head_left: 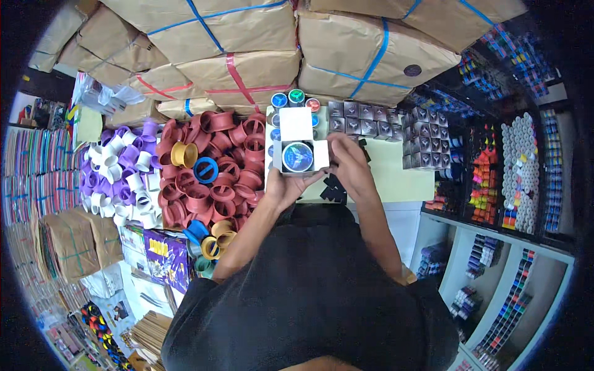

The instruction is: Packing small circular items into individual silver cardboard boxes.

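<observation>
My left hand (pixel 284 187) holds a small white cardboard box (pixel 297 143) from below, its flaps standing open. Inside the box sits a round spool with a blue and black patterned face (pixel 297 156). My right hand (pixel 351 166) grips the box's right side, fingers curled over the right flap. Both hands are raised above a pale yellow-green table surface (pixel 402 170). Small black pieces (pixel 334 188) lie on the table under my right hand.
A heap of red-brown plastic spools (pixel 213 167) lies to the left, with purple and white ones (pixel 127 164) beyond. Dark printed boxes (pixel 365 117) are stacked behind. Brown paper bundles (pixel 247 43) tied with tape fill the back. Shelves of coloured spools (pixel 520 173) stand at right.
</observation>
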A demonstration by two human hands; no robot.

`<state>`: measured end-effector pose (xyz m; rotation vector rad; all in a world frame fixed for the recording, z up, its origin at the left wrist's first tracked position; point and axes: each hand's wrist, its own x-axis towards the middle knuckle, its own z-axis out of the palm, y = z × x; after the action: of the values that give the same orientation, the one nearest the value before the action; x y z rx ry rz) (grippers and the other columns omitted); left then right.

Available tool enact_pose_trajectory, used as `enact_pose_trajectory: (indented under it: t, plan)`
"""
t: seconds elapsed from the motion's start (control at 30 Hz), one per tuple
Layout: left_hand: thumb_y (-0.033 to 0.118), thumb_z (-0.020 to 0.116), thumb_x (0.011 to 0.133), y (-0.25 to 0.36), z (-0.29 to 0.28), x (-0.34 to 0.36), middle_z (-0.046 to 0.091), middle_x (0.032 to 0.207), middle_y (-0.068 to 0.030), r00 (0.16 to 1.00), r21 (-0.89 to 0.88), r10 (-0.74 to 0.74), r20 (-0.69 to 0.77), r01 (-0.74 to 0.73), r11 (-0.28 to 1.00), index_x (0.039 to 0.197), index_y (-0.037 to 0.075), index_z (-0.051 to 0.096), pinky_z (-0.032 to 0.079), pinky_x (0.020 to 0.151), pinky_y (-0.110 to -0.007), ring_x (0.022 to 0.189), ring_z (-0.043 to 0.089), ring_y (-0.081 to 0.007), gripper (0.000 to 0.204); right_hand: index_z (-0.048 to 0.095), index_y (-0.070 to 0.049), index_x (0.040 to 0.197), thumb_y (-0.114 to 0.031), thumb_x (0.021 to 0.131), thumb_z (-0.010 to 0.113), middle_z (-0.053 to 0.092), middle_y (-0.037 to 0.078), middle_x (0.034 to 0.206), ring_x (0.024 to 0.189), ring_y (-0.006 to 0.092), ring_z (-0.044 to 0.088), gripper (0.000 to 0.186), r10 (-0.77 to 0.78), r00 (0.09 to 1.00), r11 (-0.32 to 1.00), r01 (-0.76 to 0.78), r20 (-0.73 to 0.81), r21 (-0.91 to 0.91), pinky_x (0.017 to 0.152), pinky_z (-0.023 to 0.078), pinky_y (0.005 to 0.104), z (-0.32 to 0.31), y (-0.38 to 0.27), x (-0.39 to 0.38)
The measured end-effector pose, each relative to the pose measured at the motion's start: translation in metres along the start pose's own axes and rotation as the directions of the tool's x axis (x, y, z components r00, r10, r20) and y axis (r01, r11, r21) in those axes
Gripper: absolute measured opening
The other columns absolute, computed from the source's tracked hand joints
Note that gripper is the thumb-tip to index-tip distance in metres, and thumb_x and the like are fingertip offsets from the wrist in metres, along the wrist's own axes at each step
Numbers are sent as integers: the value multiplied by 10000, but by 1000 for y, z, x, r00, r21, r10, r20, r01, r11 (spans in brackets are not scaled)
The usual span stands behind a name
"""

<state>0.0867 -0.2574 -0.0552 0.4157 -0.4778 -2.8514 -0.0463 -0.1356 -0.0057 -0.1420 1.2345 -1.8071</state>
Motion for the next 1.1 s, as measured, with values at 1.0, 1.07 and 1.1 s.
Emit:
enact_pose_trajectory:
  t: [1.0, 1.07, 1.1]
  plan:
    - [591, 300, 1043, -39, 46, 12, 635, 1254, -141, 953, 314, -173, -248, 248, 917, 1401, 98, 456, 639, 823, -518, 1043, 699, -322, 629, 614, 40, 1162, -66, 948, 664, 610, 201, 1315, 1312, 287, 528, 245, -417, 805, 694, 582, 423, -423, 1124, 373, 416, -49, 0, -15]
    - [622, 318, 1033, -44, 64, 12, 656, 1202, -145, 951, 344, -186, -249, 266, 901, 1381, 86, 473, 640, 821, -493, 976, 717, -319, 657, 621, 48, 1124, -42, 946, 646, 624, 196, 1284, 1282, 290, 552, 201, -430, 806, 689, 584, 407, -429, 1109, 392, 407, -58, -10, -20]
    - [622, 318, 1033, -47, 69, 14, 656, 1202, -145, 950, 345, -184, -251, 265, 900, 1381, 86, 473, 640, 821, -493, 976, 717, -319, 657, 635, 49, 1113, -22, 940, 634, 627, 190, 1273, 1274, 291, 559, 186, -444, 793, 653, 605, 417, -456, 1099, 403, 403, -64, -15, -21]
